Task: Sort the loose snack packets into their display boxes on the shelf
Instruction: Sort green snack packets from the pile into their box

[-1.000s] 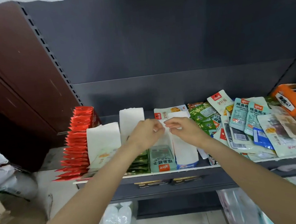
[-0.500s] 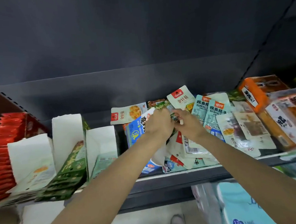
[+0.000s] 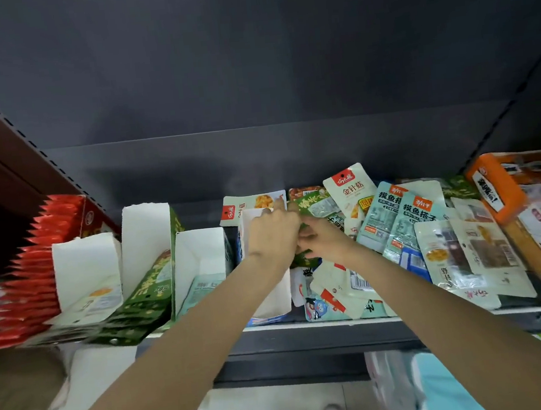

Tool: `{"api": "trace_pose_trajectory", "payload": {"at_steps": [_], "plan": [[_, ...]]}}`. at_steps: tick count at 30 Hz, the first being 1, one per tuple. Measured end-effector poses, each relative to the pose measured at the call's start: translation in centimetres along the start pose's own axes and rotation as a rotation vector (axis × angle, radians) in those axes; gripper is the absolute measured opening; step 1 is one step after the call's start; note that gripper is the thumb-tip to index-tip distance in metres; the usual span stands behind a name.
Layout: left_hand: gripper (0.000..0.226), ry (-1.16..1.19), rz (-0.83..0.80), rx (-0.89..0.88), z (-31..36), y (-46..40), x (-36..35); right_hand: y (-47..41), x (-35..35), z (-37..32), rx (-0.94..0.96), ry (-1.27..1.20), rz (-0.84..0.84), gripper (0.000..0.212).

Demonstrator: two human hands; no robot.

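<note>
Both of my hands meet over the shelf at the left edge of the loose packet pile. My left hand (image 3: 270, 234) and my right hand (image 3: 324, 244) together grip a small bunch of green snack packets (image 3: 304, 258), fingers curled round it; most of the bunch is hidden behind the hands. Several open white display boxes stand in a row to the left: one with pale packets (image 3: 85, 272), one with green packets (image 3: 145, 240), one with teal packets (image 3: 201, 257). Another white box (image 3: 271, 300) lies under my left wrist. Loose teal packets (image 3: 417, 220) and cream packets (image 3: 348, 190) lie to the right.
A red box of red packets (image 3: 61, 221) fills the shelf's far left. Orange boxes (image 3: 508, 182) stand at the far right, and more loose packets (image 3: 465, 252) overlap toward the shelf's front edge (image 3: 323, 323). Wrapped goods sit on the level below.
My view has swung back to the left. Both hands stay together at the pile's left edge, and green packets now show between them.
</note>
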State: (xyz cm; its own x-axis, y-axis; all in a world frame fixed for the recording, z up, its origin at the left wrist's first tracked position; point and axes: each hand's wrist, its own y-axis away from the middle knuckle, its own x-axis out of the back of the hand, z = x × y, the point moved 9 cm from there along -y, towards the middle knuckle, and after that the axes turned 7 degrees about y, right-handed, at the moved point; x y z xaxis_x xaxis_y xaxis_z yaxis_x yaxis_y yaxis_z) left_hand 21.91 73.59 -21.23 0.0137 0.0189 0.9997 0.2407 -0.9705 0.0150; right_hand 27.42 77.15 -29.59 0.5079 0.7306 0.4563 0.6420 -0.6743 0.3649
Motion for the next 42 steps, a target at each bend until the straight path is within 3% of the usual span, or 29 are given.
{"api": "trace_pose_trajectory", "payload": {"at_steps": [3, 6, 8, 10, 14, 16, 19, 22, 26, 29, 31, 35, 39, 42], "plan": [[0.039, 0.116, 0.065, -0.038, 0.2, -0.1, -0.1, 0.2, 0.7, 0.0, 0.028, 0.102, 0.028, 0.047], [0.039, 0.313, 0.012, -0.165, 2.4, -0.8, -1.1, 0.7, 3.5, 1.1, 0.041, 0.352, 0.213, 0.044], [0.043, 0.408, -0.053, -0.183, 3.8, -1.5, -2.3, 1.2, 5.9, 2.4, -0.005, 0.523, 0.353, 0.051], [0.045, 0.454, -0.143, -0.096, 4.4, -2.7, -4.4, 1.4, 7.3, 4.1, -0.08, 0.682, 0.367, 0.065], [0.074, 0.248, -0.309, 0.001, 4.1, -4.9, -9.0, 0.7, 8.1, 7.0, -0.166, 0.864, 0.245, 0.084], [0.074, 0.137, -0.333, -0.005, 3.8, -5.4, -9.6, 0.3, 8.1, 7.2, -0.159, 0.875, 0.232, 0.086], [0.06, -0.066, -0.273, -0.119, 4.8, -5.8, -8.7, 0.0, 8.3, 7.4, -0.148, 0.861, 0.224, 0.086], [0.026, -0.184, -0.172, -0.258, 6.3, -5.6, -6.0, -0.1, 8.5, 7.4, -0.139, 0.827, 0.219, 0.087], [0.025, -0.135, 0.125, -0.27, 6.1, -4.7, 0.2, 0.3, 9.3, 5.6, -0.07, 0.66, 0.312, 0.082], [0.024, 0.06, 0.265, -0.239, 3.8, -3.8, 3.9, 1.7, 10.3, 2.6, 0.041, 0.42, 0.463, 0.073], [0.011, 0.31, 0.286, -0.19, 1.3, -3.4, 5.4, 2.4, 10.2, 0.2, 0.117, 0.37, 0.476, 0.061], [0.012, 0.721, 0.295, -0.205, -2.7, -1.1, 7.8, 2.9, 8.3, -4.2, 0.248, 0.284, 0.355, 0.02], [0.018, 0.949, 0.354, -0.081, -7.9, 1.3, 9.5, 3.3, 5.0, -7.9, 0.311, 0.131, 0.252, 0.012], [0.011, 0.95, 0.349, -0.038, -11.7, 3.0, 9.9, 3.7, 1.4, -10.6, 0.338, 0.014, 0.172, 0.006]]}}
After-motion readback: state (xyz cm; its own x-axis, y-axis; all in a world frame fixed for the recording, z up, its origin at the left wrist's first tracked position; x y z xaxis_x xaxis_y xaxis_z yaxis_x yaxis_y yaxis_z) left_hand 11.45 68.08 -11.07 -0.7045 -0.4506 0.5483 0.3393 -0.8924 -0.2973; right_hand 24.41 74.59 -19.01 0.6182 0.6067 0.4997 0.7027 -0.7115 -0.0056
